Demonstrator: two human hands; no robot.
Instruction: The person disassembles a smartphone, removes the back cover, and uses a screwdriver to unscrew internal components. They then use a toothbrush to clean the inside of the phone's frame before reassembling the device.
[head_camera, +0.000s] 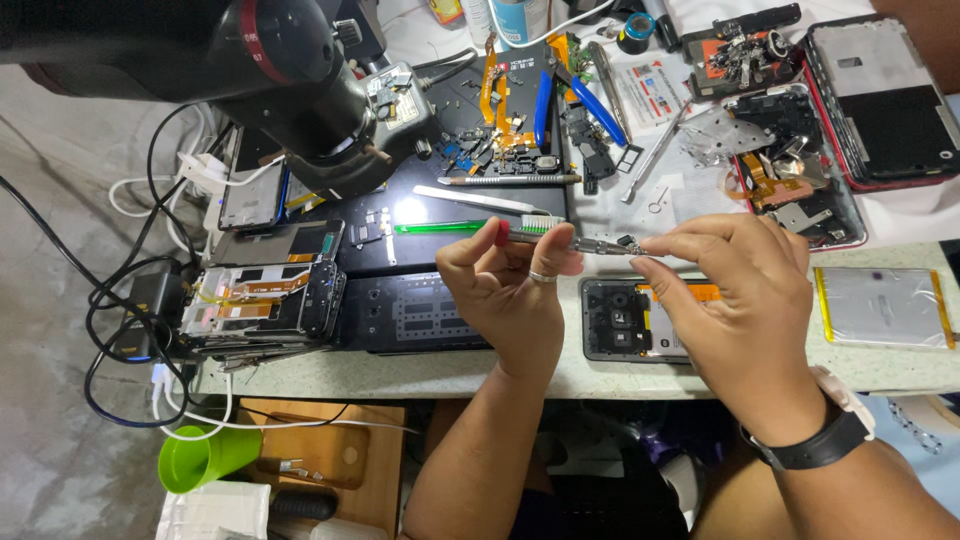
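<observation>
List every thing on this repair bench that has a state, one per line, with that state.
left hand: raised, pinching the tweezers' handle end
right hand: raised, fingertips at the tweezers' tip
tweezers: held level between both hands, gripping a small dark part
opened phone: back off, insides exposed, flat under the hands
green toothbrush: lying flat
battery: removed, lying flat
blue-handled pliers: lying with handles spread
green cup: tipped on its side

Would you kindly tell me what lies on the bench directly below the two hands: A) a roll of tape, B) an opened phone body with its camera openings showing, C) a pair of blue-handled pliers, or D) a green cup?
B: the opened phone body lies flat on the bench just beneath the left hand and right hand.
</observation>
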